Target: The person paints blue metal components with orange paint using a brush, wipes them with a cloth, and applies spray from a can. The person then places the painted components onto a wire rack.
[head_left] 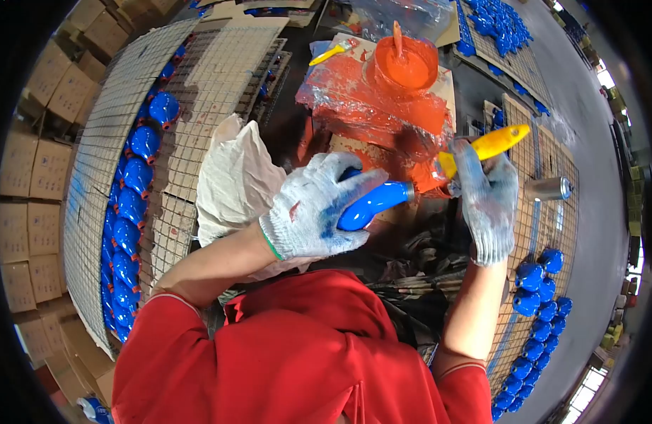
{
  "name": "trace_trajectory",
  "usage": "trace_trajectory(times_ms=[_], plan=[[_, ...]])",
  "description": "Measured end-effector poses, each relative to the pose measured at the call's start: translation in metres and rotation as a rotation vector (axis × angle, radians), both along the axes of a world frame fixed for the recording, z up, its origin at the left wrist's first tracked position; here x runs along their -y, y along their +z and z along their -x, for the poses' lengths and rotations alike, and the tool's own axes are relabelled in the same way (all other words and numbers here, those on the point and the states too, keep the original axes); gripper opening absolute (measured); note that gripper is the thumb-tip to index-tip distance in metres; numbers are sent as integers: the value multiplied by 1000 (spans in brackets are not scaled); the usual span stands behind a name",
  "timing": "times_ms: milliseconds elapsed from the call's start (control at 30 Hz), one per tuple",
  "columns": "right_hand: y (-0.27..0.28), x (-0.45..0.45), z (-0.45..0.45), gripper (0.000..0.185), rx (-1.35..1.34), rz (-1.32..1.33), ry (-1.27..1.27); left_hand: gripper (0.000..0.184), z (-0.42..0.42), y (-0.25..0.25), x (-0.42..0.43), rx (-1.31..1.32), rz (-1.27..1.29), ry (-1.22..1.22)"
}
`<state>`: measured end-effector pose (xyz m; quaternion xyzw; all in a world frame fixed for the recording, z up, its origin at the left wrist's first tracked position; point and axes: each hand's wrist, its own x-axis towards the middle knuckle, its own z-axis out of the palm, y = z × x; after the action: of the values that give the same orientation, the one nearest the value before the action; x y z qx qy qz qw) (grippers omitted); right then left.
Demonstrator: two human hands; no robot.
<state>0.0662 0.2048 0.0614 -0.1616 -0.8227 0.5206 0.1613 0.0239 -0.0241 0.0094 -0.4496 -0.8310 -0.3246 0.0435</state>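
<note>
My left hand (319, 206), in a stained white knit glove, is closed around a glossy blue metal part (381, 202) with a bare, threaded-looking end pointing right. My right hand (490, 198), gloved too, grips a paintbrush (493, 143) by its yellow handle. The brush's bristles point left, towards the red-smeared stand, and lie just above and right of the blue part's end. Beyond both hands stands a red-coated paint pot (408, 67) holding red paint and a red-smeared tool. A second yellow-handled brush (333, 51) lies to the left of the pot.
A wire rack (177, 152) on the left carries rows of blue parts (137, 175). More blue parts (530, 304) sit on the right rack, near a metal can (549, 189). A white cloth (235, 180) hangs beside my left hand. Cardboard boxes (30, 169) are stacked far left.
</note>
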Motion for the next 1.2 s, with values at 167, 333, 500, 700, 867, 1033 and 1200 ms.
trace_trajectory(times_ms=[167,333,500,700,867,1033,1200], plan=[[5,8,-2,27,119,-12,98,68,-1,0,-1,-65,64,-93],[6,17,-17,17,16,-92,114,68,6,-1,0,48,133,-38],[1,17,-36,12,-233,-45,123,70,9,-1,4,525,-65,22],[-42,-22,-43,18,-381,46,176,53,1,-33,15,1283,-683,-203],[-73,-19,-36,19,-468,738,143,48,-5,23,-8,1841,-448,-40],[-69,-23,-26,32,-301,564,46,48,-7,-21,2,2207,-1055,-410],[-15,-17,-15,25,-172,221,81,76,1,-4,3,1275,-570,-98]])
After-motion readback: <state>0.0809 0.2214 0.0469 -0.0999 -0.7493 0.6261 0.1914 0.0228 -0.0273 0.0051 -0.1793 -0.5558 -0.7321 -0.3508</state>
